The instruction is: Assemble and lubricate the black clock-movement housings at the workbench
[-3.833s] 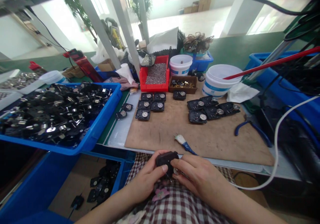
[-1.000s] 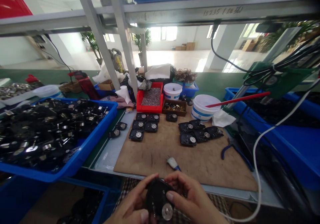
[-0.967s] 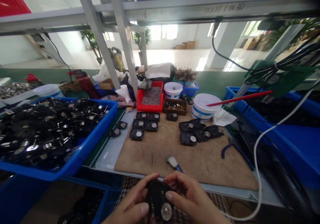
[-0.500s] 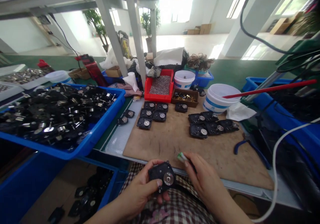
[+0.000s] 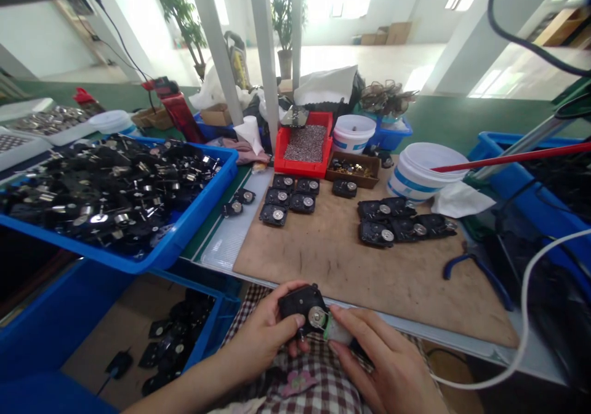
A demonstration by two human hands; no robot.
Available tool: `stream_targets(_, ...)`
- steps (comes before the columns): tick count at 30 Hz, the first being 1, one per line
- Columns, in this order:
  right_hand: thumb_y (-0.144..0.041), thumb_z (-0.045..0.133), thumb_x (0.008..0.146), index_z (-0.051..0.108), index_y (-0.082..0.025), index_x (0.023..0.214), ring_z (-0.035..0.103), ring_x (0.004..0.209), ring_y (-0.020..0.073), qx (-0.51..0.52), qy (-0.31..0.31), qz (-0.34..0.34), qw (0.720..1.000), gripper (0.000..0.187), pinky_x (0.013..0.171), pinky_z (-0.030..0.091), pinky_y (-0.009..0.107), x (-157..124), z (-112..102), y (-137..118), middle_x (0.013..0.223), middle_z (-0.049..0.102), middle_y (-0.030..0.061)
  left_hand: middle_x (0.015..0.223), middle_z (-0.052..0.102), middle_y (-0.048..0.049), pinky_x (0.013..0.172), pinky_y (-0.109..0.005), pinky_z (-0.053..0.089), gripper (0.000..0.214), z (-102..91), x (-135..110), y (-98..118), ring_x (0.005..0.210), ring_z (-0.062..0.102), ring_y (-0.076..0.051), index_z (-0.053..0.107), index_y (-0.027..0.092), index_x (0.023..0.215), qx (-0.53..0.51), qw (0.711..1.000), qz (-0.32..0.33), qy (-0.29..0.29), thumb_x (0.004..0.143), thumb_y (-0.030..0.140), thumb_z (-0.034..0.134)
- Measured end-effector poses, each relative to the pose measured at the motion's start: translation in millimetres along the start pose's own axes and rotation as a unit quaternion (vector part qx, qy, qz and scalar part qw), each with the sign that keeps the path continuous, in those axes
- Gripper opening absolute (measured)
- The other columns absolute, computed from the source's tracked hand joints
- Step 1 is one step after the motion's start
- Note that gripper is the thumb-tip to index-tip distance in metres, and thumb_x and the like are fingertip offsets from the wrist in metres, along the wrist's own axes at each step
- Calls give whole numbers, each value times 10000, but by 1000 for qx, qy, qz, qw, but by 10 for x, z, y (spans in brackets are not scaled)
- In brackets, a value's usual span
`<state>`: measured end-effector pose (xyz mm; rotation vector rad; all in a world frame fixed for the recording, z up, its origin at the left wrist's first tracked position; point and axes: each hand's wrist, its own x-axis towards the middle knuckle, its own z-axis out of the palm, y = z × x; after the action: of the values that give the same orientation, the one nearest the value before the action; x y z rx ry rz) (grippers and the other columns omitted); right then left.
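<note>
A: State the position of each hand.

B: The left hand point(image 5: 270, 323) is clamped on a flat black plastic housing point(image 5: 299, 303), thumb on its face. The right hand point(image 5: 385, 352) is closed around a pale, translucent tool point(image 5: 340, 330) with a green end. The hands are close together.

A: Where is the housing?

B: In front of the bench edge, above a brown-and-white checked cloth point(image 5: 330, 377). Its round silver metal disc point(image 5: 317, 317) is on the side nearer the right hand. The tool's green end is at the disc's edge; contact cannot be confirmed.

A: List the items on the brown work board point(image 5: 323, 254).

B: Five similar black units point(image 5: 274, 214) at the left, one single unit point(image 5: 345, 188) at the back and five grouped units point(image 5: 376, 232) at the right. A blue-handled hand tool point(image 5: 487, 275) lies near the right edge.

A: And left of the board?

B: A blue plastic tray point(image 5: 198, 224), heaped with black and silver parts point(image 5: 111, 186).
</note>
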<state>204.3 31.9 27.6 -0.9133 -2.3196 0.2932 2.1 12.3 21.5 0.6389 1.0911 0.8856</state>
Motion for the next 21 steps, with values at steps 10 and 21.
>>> stream_targets(10, -257, 415, 987, 534, -154, 1205, 659, 882, 183, 2, -12, 11, 1000, 268, 733, 570, 270, -7, -12, -19, 1013, 669, 85, 953, 613, -28, 467, -178, 437, 529, -16, 2, -14, 587, 603, -94, 413, 211, 1272, 26, 1000, 4, 7, 788, 272, 618)
stream_targets(21, -416, 634, 813, 598, -184, 986, 591, 827, 211, 428, -126, 323, 834, 292, 737, 485, 311, 156, 22, 30, 883, 632, 32, 962, 616, -51, 502, -203, 426, 549, 140, -88, 66, 552, 529, -75, 415, 198, 1271, 92, 996, 6, -7, 780, 343, 614)
